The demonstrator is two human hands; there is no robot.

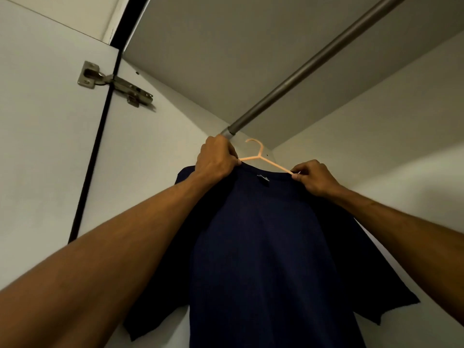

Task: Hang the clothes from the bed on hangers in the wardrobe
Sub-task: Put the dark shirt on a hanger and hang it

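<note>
Head view, mid-frame: left hand (216,159) and right hand (313,178) pinch the navy shirt (263,247) on its peach hanger (261,155), whose hook must next catch the rail (313,64) above.

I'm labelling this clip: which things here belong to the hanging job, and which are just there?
In use: navy T-shirt, orange hanger, wardrobe rail, left hand, right hand.
Just there: door hinge, wardrobe door.

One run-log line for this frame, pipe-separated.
stage: hanging | item: navy T-shirt on peach hanger | left hand: gripping collar | right hand: pinching hanger end | hook: below rail, not on it
</note>
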